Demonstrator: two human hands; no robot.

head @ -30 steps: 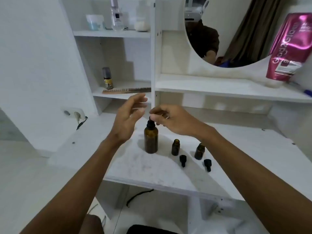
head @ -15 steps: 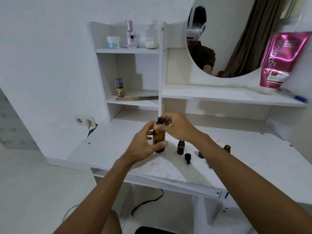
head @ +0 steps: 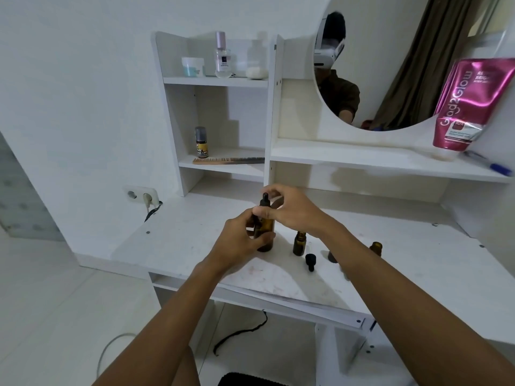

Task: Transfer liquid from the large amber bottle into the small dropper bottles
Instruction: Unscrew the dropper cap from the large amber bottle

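Observation:
The large amber bottle (head: 267, 227) stands upright on the white desk (head: 181, 246), its black dropper cap (head: 264, 201) on top. My left hand (head: 239, 240) grips the bottle's body from the left. My right hand (head: 289, 208) pinches the cap collar from the right. One small amber dropper bottle (head: 299, 243) stands open just right of the big one. A second small bottle (head: 375, 248) shows behind my right forearm, and a third dark one (head: 332, 256) is mostly hidden by it. A loose black dropper cap (head: 310, 260) lies on the desk in front of the first small bottle.
White shelves rise behind the desk with a comb (head: 228, 160), a small spray bottle (head: 201, 143), jars and a perfume bottle (head: 223, 55). A pink tube (head: 471, 107) and a pen (head: 487, 164) sit on the right shelf under a round mirror (head: 390, 62). A wall socket (head: 140, 194) is at the left.
My left hand went from hovering open beside the big bottle to gripping its body. My right hand stays on the cap. The camera has pulled back and tilted up.

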